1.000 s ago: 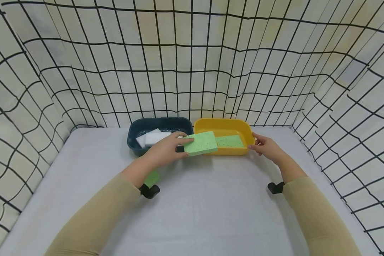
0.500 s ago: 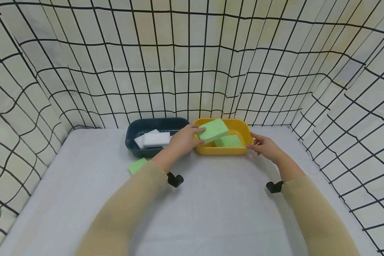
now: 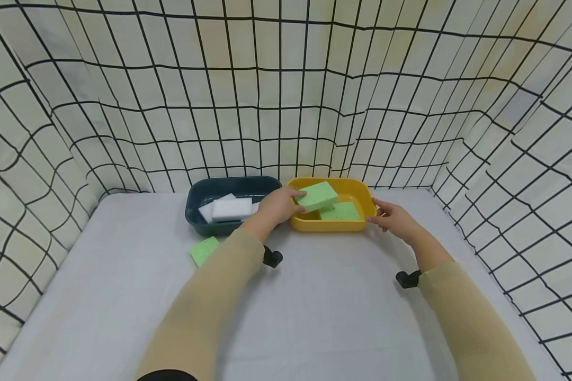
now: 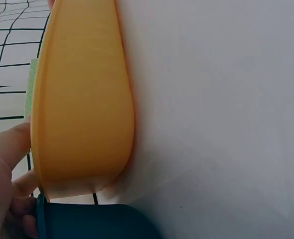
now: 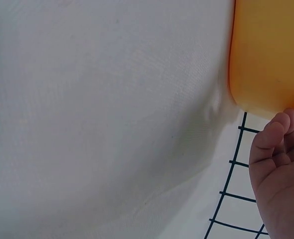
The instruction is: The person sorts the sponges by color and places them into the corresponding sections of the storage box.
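Note:
My left hand [image 3: 277, 205] pinches the left end of a green speckled sponge [image 3: 318, 195], which sits tilted within the left part of the yellow tray [image 3: 331, 226]. A second green sponge [image 3: 339, 211] lies in that tray, partly under the first. At the tray's right end, my right hand [image 3: 394, 219] grips the rim; curled fingers [image 5: 269, 134] meet the tray wall in the right wrist view. The left wrist view shows the yellow tray [image 4: 82, 99] side-on, with only a strip of sponge [image 4: 30, 89] above its rim.
Left of the yellow tray stands a dark blue tray [image 3: 205, 226] holding white sponges [image 3: 232, 209]. Another green sponge [image 3: 204, 251] lies on the white tabletop [image 3: 333, 307] in front of it, partly behind the left sleeve. A black wire grid [image 3: 281, 108] encloses the back and sides.
My left hand has carried the green sponge rightward from between the trays into the yellow tray, then lowered it slightly. The right hand has stayed at the yellow tray's rim.

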The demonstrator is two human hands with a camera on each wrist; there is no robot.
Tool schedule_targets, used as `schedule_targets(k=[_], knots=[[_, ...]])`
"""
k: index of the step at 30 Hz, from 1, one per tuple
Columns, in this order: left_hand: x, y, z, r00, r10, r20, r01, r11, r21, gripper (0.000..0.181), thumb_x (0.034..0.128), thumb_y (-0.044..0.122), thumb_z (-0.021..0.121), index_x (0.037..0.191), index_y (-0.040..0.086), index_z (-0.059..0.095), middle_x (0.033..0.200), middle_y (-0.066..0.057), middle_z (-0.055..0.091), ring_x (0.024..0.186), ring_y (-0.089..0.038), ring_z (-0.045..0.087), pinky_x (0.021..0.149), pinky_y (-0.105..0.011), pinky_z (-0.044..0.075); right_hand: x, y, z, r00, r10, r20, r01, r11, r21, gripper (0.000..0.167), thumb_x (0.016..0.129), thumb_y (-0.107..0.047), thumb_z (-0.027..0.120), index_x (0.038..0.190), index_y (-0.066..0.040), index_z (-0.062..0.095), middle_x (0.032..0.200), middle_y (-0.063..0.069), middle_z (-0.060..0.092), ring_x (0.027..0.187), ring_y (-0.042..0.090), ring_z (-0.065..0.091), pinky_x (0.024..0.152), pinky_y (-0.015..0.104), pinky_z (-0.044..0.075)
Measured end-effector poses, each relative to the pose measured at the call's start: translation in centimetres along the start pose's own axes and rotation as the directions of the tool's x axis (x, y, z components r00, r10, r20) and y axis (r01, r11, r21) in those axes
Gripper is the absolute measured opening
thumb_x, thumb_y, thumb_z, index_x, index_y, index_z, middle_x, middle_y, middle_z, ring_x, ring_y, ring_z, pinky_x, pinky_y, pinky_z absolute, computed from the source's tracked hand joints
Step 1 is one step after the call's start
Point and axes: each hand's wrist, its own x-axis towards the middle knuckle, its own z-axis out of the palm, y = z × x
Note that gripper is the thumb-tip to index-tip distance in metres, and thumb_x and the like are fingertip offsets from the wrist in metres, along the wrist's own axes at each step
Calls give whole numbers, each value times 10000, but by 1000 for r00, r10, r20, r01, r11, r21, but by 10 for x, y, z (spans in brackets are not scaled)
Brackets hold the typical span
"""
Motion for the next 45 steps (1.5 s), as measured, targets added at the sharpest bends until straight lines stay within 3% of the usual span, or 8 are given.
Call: schedule_targets(k=[6, 9, 14, 21, 26, 37, 45], knots=[[2, 3, 2, 1000, -5, -2, 5, 996, 92, 534, 930, 427, 686, 1433, 311, 551, 1443, -11, 542, 1112, -210, 522, 960, -411, 463, -1, -2, 1, 1000, -11, -6, 11, 1000, -7, 770, 958, -353, 671, 1587, -186, 259, 1050, 127, 500, 808, 258, 522, 794, 363, 439], [0, 4, 1, 1000, -20, 5, 19, 992, 128, 513, 945, 432, 663, 1427, 290, 561, 1429, -11, 555, 1128, -209, 536, 960, -413, 469, 0, -3, 0, 1000, -11, -2, 11, 1000, -12, 776, 956, -356, 673, 1587, -182, 257, 1046, 125, 503, 805, 253, 523, 787, 353, 440], [-1, -3, 1, 1000, -23, 7, 22, 994, 105, 490, 956, 407, 654, 1417, 267, 571, 1434, 0, 548, 1260, -209, 513, 1025, -433, 448, 1, -5, 0, 1000, -19, 13, 20, 1000, -21, 774, 961, -351, 666, 1588, -168, 251, 1045, 127, 503, 801, 254, 520, 781, 348, 430], [-1, -3, -3, 1000, -8, -8, 9, 995, 99, 504, 951, 435, 652, 1423, 282, 564, 1420, -7, 560, 1182, -213, 538, 962, -436, 472, 2, -4, 1, 1000, -7, 9, 7, 1000, -25, 782, 950, -377, 676, 1586, -183, 264, 1046, 126, 505, 806, 260, 528, 784, 346, 436], [-5, 0, -9, 1000, -3, -5, 3, 996, 87, 535, 947, 454, 650, 1452, 335, 521, 1462, -5, 524, 1264, -246, 512, 1003, -472, 454, 3, -4, 2, 1000, -9, 11, 10, 1000, -22, 784, 950, -379, 676, 1586, -185, 263, 1045, 127, 503, 808, 262, 527, 787, 348, 433], [-25, -3, -17, 994, 112, 19, -112, 994, 16, 563, 953, 442, 647, 1481, 362, 470, 1520, 50, 454, 1378, -239, 420, 1115, -491, 354, 1, -3, 1, 1000, 0, 12, 0, 999, -47, 788, 957, -394, 662, 1592, -191, 241, 1052, 131, 498, 824, 267, 525, 807, 360, 425], [-46, -12, -20, 990, 139, 29, -141, 988, 58, 599, 933, 442, 678, 1485, 393, 452, 1519, 39, 451, 1369, -226, 425, 1109, -497, 370, 0, 0, 2, 1000, 2, 0, -2, 999, -48, 769, 968, -370, 652, 1590, -174, 244, 1066, 130, 495, 825, 255, 517, 791, 373, 437]])
